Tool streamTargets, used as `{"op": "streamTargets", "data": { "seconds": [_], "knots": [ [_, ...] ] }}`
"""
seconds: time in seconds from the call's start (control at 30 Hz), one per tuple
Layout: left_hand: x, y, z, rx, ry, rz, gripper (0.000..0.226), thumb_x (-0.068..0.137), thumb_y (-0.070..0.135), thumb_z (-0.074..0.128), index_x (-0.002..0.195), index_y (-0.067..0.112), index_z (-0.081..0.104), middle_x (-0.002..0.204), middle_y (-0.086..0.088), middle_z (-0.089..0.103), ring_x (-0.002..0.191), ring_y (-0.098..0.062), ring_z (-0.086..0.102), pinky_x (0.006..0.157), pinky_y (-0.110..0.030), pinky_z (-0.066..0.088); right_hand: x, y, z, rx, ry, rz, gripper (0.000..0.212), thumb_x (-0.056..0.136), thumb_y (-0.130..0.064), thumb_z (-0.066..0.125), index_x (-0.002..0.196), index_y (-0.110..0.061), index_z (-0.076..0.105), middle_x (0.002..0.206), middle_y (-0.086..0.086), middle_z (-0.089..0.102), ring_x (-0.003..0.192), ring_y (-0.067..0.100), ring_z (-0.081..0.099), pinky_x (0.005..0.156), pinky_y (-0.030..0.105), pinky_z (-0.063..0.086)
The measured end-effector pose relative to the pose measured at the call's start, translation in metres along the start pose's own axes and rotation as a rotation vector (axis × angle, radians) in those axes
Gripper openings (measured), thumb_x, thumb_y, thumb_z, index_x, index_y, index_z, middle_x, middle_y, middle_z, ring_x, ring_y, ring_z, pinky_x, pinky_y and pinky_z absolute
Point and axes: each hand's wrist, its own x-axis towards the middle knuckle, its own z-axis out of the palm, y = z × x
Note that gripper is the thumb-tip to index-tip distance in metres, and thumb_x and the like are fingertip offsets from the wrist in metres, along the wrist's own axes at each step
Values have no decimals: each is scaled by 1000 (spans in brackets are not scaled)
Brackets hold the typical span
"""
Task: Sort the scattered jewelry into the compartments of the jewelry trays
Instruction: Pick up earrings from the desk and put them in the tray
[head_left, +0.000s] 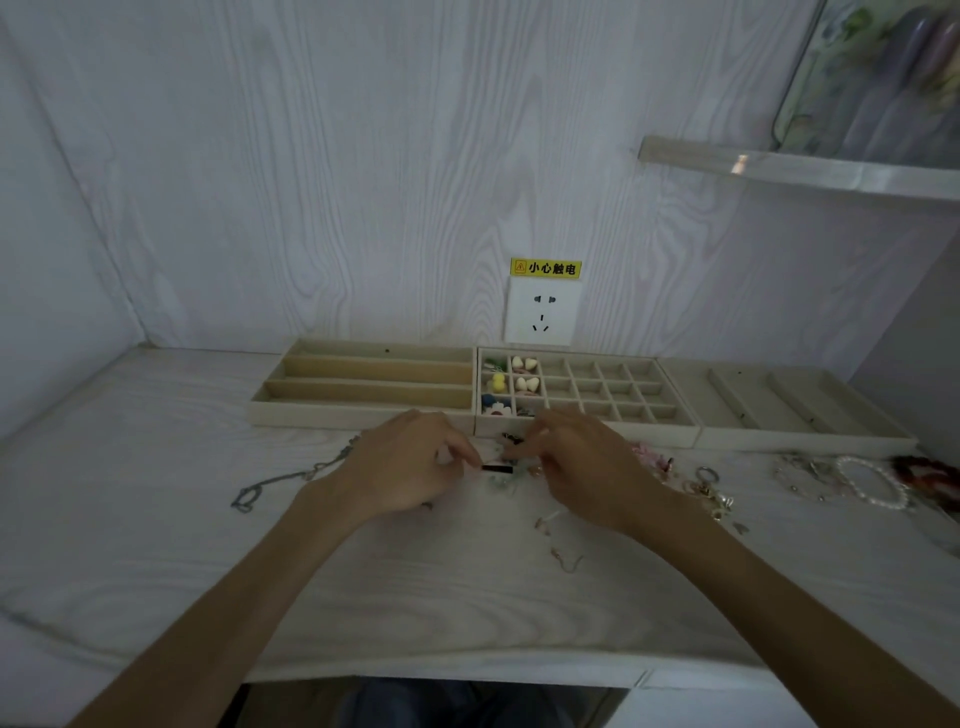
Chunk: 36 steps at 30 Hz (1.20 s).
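fingers of both hands met over a small dark bar-shaped piece (497, 468) lying on the white wood-grain table (156, 545), just in front of the grid tray (670, 434). the left hand (402, 465) curled its fingers with thumb and forefinger tips pinching the bar's left end; the right hand (582, 462) had its fingers bent toward the bar's right end among pale green bits, though whether they actually gripped it could not be told. the bar's long axis ran left to right, roughly parallel to the tray fronts, its ends pointing at each hand. three beige trays stood in a row against the wall: a long-slot tray (363, 415) on the left with channels running left to right, the grid tray in the middle, and a shallower ridged tray (800, 441) on the right. the grid's leftmost compartments held green, yellow, cream, blue and white pieces. loose on the table lay a silver chain (291, 475) to the left, and to the right a pink cluster (649, 457), a keyring charm (709, 486), a pearl bracelet (878, 491) and a reddish piece (930, 470). small earrings (563, 558) lay nearer the person. a wall socket (543, 310) with a yellow warning label (545, 268) sat behind the trays.
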Motion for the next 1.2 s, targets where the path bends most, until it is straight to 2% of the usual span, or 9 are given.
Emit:
{"op": "streamTargets", "data": {
  "seconds": [0.1,0.2,0.37,0.5,0.6,0.77,0.97,1.1,1.2],
  "knots": [
    [4,1,2,-25,48,-71,22,91,25,54,103,37,68,105,14,61,87,-4,53,73,-23,44,-9,5,-5,24,4,41,37,90,-6,51,113,-29,68,106,-4,61,102,15,51,77,20,30],
    [12,7,9,-43,50,-84,22,92,30,54,108,34,68,107,12,65,86,-2,54,76,-22,45,-12,9,-11,27,-6,79,25,90,-18,55,105,-31,70,106,-9,61,102,9,50,77,17,27],
    [24,15,25,-116,68,-108,20,90,40,56,105,36,68,106,13,68,91,-7,61,84,-30,51,-7,15,-18,117,56,166,22,90,-21,57,107,-30,68,99,-9,61,84,2,46,76,26,43],
    [25,19,27,-156,58,-94,16,88,31,62,101,36,69,103,15,68,86,-3,58,81,-25,49,3,11,-19,100,-34,171,26,94,-22,52,114,-30,66,100,-5,64,87,11,57,75,28,47],
    [24,18,25,-158,43,-87,17,88,25,61,97,36,70,106,13,67,87,-2,56,80,-22,47,9,8,-15,32,-91,157,23,90,-26,57,109,-32,70,96,-2,68,88,15,62,69,26,47],
    [23,25,18,-207,40,-87,20,91,29,58,106,32,70,108,12,68,88,-3,59,86,-26,49,9,11,-14,80,-40,208,20,88,-22,59,101,-30,72,97,-7,67,84,12,62,68,24,44],
    [28,39,17,-172,-11,-100,29,85,29,65,113,33,67,102,13,66,96,-9,61,84,-30,51,3,17,-18,295,-12,227,18,86,-19,64,97,-28,75,89,-8,72,75,6,64,74,34,55],
    [30,43,18,-153,-45,-79,32,83,33,67,115,38,64,100,12,67,92,-11,62,83,-33,52,2,22,-29,430,46,260,12,86,-20,66,95,-22,74,90,-7,71,80,3,64,78,23,52],
    [30,43,18,-152,-51,-96,39,81,36,69,119,35,62,105,13,64,94,-9,60,85,-32,51,2,22,-41,612,42,269,8,85,-19,67,88,-25,72,78,-10,70,70,3,66,66,16,52]
  ]
}}
